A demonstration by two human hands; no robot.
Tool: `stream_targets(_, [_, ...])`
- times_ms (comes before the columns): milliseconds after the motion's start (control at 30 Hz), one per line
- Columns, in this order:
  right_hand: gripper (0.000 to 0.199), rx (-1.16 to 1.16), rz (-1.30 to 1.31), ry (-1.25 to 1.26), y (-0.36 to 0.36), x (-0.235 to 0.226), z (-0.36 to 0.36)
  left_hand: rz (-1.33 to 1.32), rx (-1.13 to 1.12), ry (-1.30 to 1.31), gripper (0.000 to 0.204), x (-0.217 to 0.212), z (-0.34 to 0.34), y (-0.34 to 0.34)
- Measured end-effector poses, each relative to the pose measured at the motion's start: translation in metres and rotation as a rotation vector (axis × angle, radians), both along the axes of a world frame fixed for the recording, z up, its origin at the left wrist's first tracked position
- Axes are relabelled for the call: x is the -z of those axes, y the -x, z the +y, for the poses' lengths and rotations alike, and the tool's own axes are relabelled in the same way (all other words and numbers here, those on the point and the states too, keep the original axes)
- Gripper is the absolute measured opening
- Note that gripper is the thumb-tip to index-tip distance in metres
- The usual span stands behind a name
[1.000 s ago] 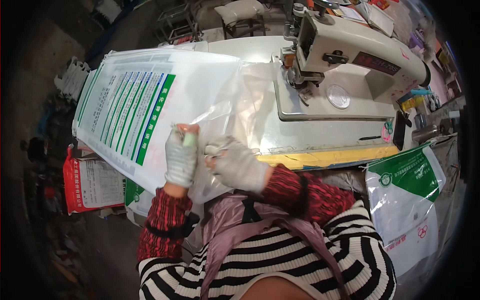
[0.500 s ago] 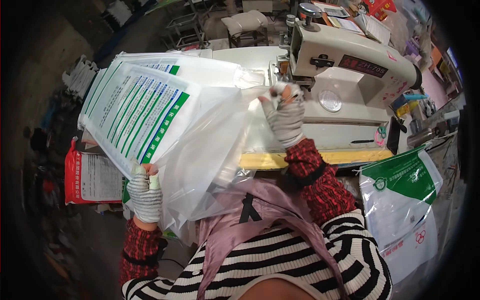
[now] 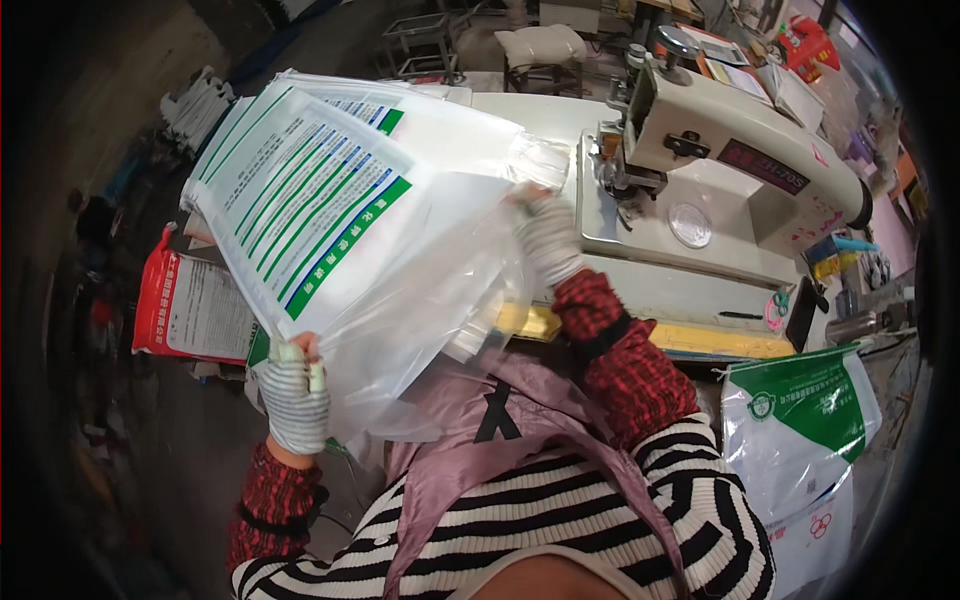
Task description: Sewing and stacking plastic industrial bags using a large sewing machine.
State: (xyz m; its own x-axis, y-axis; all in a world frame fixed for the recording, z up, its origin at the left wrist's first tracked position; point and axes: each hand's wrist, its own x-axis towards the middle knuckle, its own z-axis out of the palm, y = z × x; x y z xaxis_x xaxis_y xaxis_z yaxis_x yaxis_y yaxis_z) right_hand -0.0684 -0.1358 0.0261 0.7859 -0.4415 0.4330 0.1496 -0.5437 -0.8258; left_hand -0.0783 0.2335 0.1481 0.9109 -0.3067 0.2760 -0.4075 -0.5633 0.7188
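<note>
A white bag (image 3: 300, 190) printed with green stripes lies slantwise on top of a stack of similar bags. A translucent plastic liner (image 3: 430, 290) spreads from its open end toward my lap. My left hand (image 3: 296, 397), in a striped fingertip-less glove, is closed on the near corner of the bag and liner. My right hand (image 3: 548, 235), gloved the same way and a little blurred, pinches the far edge of the liner. Just to its right stands a cream industrial sewing machine (image 3: 735, 140), its needle area apart from the bag.
A yellow strip (image 3: 700, 341) runs along the table's front edge. Scissors (image 3: 776, 308), a pen (image 3: 740, 316) and a dark phone (image 3: 803, 322) lie at the right. A green-and-white bag (image 3: 795, 410) hangs there. A red-and-white bag (image 3: 200, 305) sits at the left.
My right hand has moved left, away from the sewing machine, drawing the liner's edge with it. My left hand keeps its hold on the corner. The whole view has shifted slightly.
</note>
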Motion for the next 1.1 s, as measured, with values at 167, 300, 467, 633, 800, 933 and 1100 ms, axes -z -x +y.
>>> stream_targets(167, [0.006,0.279,-0.123,0.374,-0.009,-0.073,0.009,-0.355,0.166,-0.497,0.027,0.0,0.005,0.032])
stream_targets(300, [0.011,-0.074,0.133,0.84,-0.033,-0.064,0.018,-0.33,0.14,-0.833,0.019,-0.005,0.023,0.042])
stream_targets(467, [0.011,-0.14,0.171,0.762,-0.018,-0.057,0.048,0.194,-0.175,0.289,0.017,-0.06,-0.025,0.03])
stream_targets(633, [0.009,-0.242,0.053,0.874,0.015,-0.07,0.108,0.061,0.312,-0.323,0.022,0.021,-0.092,0.042])
stream_targets(800, [0.009,-0.344,0.096,0.888,0.066,-0.052,0.09,0.133,0.105,-0.292,0.021,0.006,0.002,0.009])
stream_targets(933, [0.014,-0.443,0.065,0.856,0.081,-0.045,0.108,-0.096,-0.022,-0.364,0.025,0.003,0.069,-0.023])
stream_targets(1100, [0.01,-0.364,0.16,0.963,0.065,-0.043,0.138,-0.425,-0.19,-0.466,0.029,0.004,0.099,-0.007])
